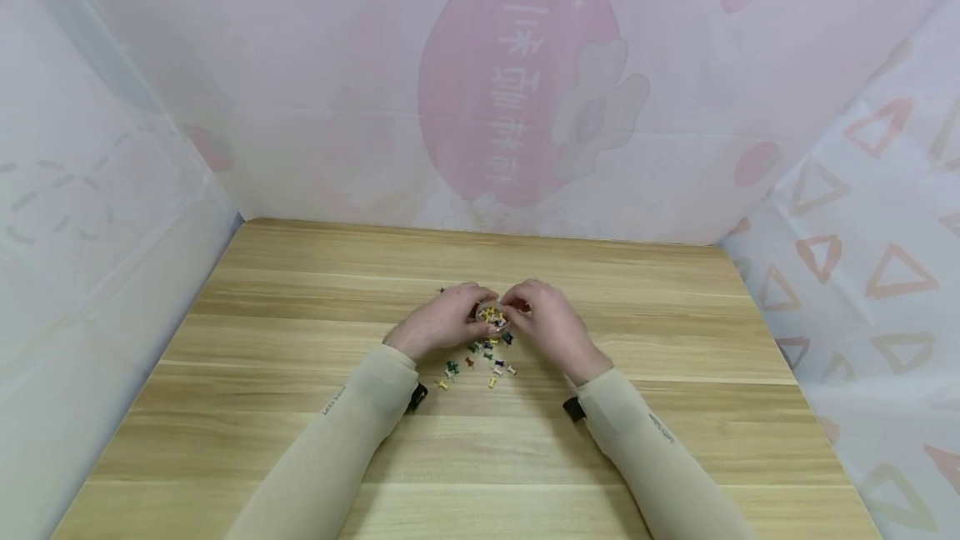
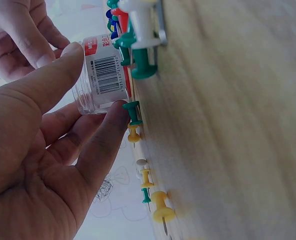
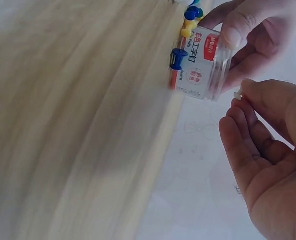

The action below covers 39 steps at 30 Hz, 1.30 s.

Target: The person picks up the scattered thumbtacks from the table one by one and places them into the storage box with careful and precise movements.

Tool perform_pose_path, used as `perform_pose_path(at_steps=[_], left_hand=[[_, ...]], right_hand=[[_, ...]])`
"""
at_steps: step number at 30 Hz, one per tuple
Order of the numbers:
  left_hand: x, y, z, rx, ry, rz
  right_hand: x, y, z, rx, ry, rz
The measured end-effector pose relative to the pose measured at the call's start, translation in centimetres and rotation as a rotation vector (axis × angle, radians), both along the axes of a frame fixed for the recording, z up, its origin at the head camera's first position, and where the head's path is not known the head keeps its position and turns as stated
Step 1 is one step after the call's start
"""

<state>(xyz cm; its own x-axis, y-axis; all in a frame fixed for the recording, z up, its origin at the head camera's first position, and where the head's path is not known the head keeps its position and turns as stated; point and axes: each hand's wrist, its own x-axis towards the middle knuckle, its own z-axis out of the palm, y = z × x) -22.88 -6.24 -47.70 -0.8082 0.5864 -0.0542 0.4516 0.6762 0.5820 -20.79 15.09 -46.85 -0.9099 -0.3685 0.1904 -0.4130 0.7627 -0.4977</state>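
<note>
Pale back wall [image 1: 315, 90], pink circle [image 1: 465, 90] — wood-grain tabletop [image 1: 480, 457].

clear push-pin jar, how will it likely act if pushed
The clear push-pin jar has a ridged, hard-looking rim, so it would probably stay stiff. Its round wall suggests it could roll if tipped over. Its top is open, so a hard push might spill the push pins inside.

Jar [image 2: 104, 72] on table [image 1: 495, 457], pushpins [image 1: 491, 314] inside, other pushpins [image 1: 469, 362] before it
</note>
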Motion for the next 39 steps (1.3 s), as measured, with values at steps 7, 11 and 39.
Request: perform_pose_path(at_steps=[7, 11, 39], left_hand=[[0.0, 0.0, 0.0, 0.003, -0.006, -0.002], [0.0, 0.0, 0.0, 0.001, -0.004, 0.001], [0.2, -0.1, 0.0, -0.032, 0.005, 0.005]], right_hand=[[-0.9, -0.6, -0.5, -0.002, -0.027, -0.011], [-1.1, -0.7, -0.7, 0.011, -0.042, -0.029], [3.7, 0.6, -0.2, 0.235, 0.029, 0.190]])
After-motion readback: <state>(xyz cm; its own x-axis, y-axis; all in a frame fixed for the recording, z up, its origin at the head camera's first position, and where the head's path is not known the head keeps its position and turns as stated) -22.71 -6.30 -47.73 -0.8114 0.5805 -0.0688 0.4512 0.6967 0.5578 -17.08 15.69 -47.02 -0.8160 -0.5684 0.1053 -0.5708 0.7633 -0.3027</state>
